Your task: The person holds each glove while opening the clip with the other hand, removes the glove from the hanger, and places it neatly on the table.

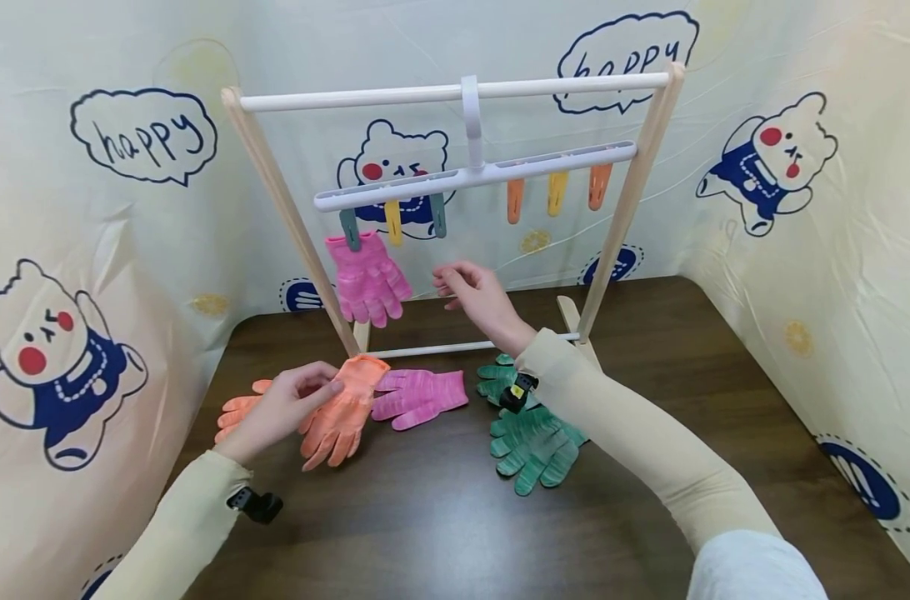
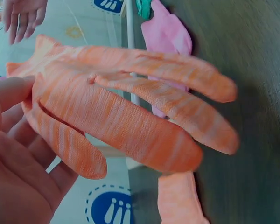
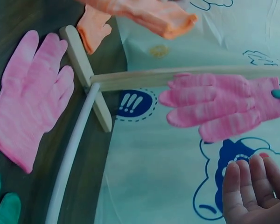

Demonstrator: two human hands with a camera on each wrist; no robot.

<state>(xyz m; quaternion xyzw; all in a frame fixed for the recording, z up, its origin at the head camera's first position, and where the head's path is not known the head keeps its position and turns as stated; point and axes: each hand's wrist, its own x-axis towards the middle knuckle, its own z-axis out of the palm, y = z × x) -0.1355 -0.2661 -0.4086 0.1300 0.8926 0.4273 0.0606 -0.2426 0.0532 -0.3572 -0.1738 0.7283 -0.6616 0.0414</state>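
Observation:
My left hand (image 1: pixel 288 406) pinches an orange knit glove (image 1: pixel 347 408) between thumb and fingers near its cuff, with the glove's fingers hanging down; the left wrist view shows the glove (image 2: pixel 112 107) close up. My right hand (image 1: pixel 479 296) is raised below the hanger, its fingers loosely bent and holding nothing. To the left of that hand, a pink glove (image 1: pixel 368 279) hangs by its cuff from a dark green clip (image 1: pixel 350 230). A yellow clip (image 1: pixel 392 222) and another dark green clip (image 1: pixel 438 216) hang beside it with nothing in them.
A white hanger (image 1: pixel 473 172) hooks over the top bar (image 1: pixel 365 98) of a wooden rack. Three more clips, including a yellow one (image 1: pixel 556 193), hang on its right. On the table (image 1: pixel 425 525) lie another orange glove (image 1: pixel 237 410), a pink glove (image 1: pixel 421 397) and green gloves (image 1: pixel 537 450).

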